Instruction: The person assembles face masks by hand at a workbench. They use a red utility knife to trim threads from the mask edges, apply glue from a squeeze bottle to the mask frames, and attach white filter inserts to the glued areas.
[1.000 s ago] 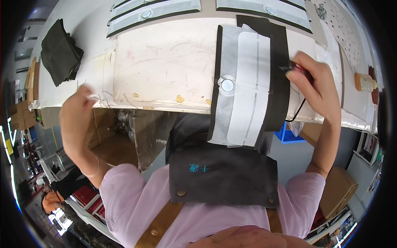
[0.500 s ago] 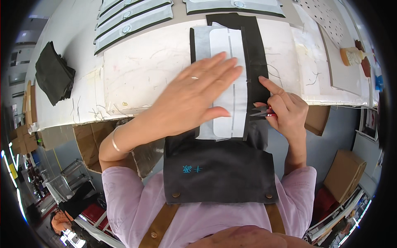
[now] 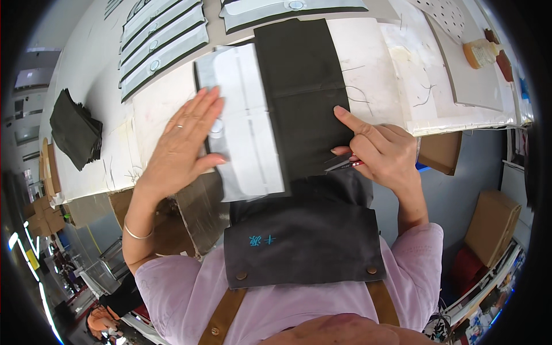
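A white-faced panel (image 3: 240, 132) with a thin grey line down its length lies before me, overlapping the left side of a long black fabric piece (image 3: 307, 98). My left hand (image 3: 181, 138), fingers stretched out, rests flat on the panel's left part, beside a small round disc (image 3: 216, 126) on it. In my right hand (image 3: 379, 152) are small thread snips (image 3: 345, 164) with red on the handles, their blades pointing left over the fabric's near end. The right index finger is extended onto the fabric's right edge. Both pieces reach over the table's near edge.
Similar white and black panels (image 3: 167, 49) lie in an overlapping row at the far left. A stack of black pieces (image 3: 76, 129) sits at the left. Farther right are a yellowish bottle (image 3: 480, 53), a grey board (image 3: 466, 75) and loose threads (image 3: 425, 95). A cardboard box (image 3: 155, 221) stands below the table.
My left hand and the white-faced panel have moved left, so more of the black fabric shows. The right hand keeps the snips and stays at the fabric's right edge. The view has shifted slightly.
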`<state>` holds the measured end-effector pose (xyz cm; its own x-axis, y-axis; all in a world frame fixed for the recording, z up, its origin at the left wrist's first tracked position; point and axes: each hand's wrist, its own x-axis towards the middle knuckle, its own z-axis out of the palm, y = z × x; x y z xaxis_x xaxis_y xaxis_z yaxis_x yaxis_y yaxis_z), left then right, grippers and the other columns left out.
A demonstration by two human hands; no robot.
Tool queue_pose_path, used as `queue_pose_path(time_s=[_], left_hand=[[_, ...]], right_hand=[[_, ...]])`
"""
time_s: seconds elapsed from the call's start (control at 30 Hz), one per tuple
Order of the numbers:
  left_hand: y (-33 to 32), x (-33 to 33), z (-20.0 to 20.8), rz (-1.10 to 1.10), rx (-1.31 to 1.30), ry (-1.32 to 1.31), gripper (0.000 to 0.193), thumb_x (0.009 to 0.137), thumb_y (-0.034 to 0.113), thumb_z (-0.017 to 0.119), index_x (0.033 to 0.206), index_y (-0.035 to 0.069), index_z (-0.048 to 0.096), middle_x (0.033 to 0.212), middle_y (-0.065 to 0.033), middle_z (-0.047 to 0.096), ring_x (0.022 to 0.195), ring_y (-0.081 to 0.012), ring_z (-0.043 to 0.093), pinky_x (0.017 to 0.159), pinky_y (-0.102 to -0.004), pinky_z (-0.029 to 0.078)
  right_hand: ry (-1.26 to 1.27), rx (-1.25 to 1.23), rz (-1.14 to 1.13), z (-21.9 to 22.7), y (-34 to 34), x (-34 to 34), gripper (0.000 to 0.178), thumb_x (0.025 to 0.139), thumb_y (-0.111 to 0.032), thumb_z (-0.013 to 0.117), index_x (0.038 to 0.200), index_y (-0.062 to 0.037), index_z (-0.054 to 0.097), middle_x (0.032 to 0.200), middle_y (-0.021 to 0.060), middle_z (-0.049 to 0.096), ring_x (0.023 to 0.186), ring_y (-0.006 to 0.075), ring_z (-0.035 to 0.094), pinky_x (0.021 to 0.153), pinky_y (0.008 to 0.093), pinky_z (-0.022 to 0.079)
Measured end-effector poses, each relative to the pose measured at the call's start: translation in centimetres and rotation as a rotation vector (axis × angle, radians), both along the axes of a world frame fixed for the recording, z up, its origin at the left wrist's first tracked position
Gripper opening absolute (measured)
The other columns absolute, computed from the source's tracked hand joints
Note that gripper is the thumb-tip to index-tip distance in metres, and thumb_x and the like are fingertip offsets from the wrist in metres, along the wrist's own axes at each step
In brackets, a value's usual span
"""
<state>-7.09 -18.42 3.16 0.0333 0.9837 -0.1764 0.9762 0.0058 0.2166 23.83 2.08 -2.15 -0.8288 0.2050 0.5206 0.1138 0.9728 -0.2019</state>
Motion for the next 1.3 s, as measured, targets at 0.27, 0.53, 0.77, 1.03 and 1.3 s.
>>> queue_pose_path(time_s=[0.27, 0.53, 0.77, 1.03, 1.3], left_hand=[[6.9, 2.4, 1.9, -0.112, 0.270, -0.306, 0.052, 0.091, 0.030, 0.072, 0.135, 0.003, 0.061, 0.133, -0.0155, 0.061, 0.126, -0.0352, 0.056, 0.105, -0.0424, 0.044], [16.8, 7.6, -3.3, -0.295, 0.326, -0.526, 0.018, 0.090, 0.013, 0.074, 0.104, 0.004, 0.068, 0.094, -0.0088, 0.062, 0.091, -0.0279, 0.060, 0.080, -0.0373, 0.050], [17.1, 6.4, -3.2, -0.011, 0.076, -0.929, 0.013, 0.100, 0.016, 0.067, 0.101, 0.003, 0.067, 0.089, 0.0019, 0.060, 0.074, -0.0064, 0.051, 0.066, -0.0238, 0.044], [17.2, 6.0, -3.1, -0.012, 0.001, -0.976, 0.015, 0.103, 0.018, 0.064, 0.104, 0.004, 0.065, 0.085, 0.0045, 0.058, 0.075, -0.0044, 0.047, 0.066, -0.0226, 0.041], [17.2, 5.9, -3.0, -0.023, 0.009, -0.976, 0.016, 0.104, 0.020, 0.062, 0.103, 0.004, 0.064, 0.083, 0.0057, 0.055, 0.074, -0.0042, 0.045, 0.066, -0.0226, 0.039]], right_hand=[[0.239, -0.690, 0.077, 0.2, 1.6, 0.4, 0.029, 0.075, -0.011, 0.081, 0.073, -0.0058, 0.053, 0.091, 0.0070, 0.072, 0.058, 0.0148, 0.057, 0.052, 0.0253, 0.043], [0.031, -0.594, -0.222, 2.4, 4.0, 2.1, 0.035, 0.083, -0.030, 0.082, 0.093, -0.0031, 0.063, 0.070, 0.0079, 0.061, 0.059, 0.0199, 0.058, 0.056, 0.0288, 0.045], [-0.192, -0.239, -0.170, 3.2, 4.3, 0.5, 0.033, 0.091, -0.037, 0.074, 0.082, -0.0084, 0.059, 0.061, 0.0064, 0.061, 0.056, 0.0285, 0.061, 0.052, 0.0367, 0.045], [-0.273, -0.076, -0.184, 3.0, 5.0, -1.9, 0.040, 0.097, -0.044, 0.064, 0.080, -0.0085, 0.059, 0.061, 0.0080, 0.062, 0.055, 0.0308, 0.061, 0.051, 0.0391, 0.044], [-0.279, -0.068, -0.155, 2.9, 5.3, -2.4, 0.039, 0.098, -0.044, 0.064, 0.080, -0.0090, 0.062, 0.060, 0.0086, 0.062, 0.054, 0.0313, 0.061, 0.050, 0.0393, 0.045]])
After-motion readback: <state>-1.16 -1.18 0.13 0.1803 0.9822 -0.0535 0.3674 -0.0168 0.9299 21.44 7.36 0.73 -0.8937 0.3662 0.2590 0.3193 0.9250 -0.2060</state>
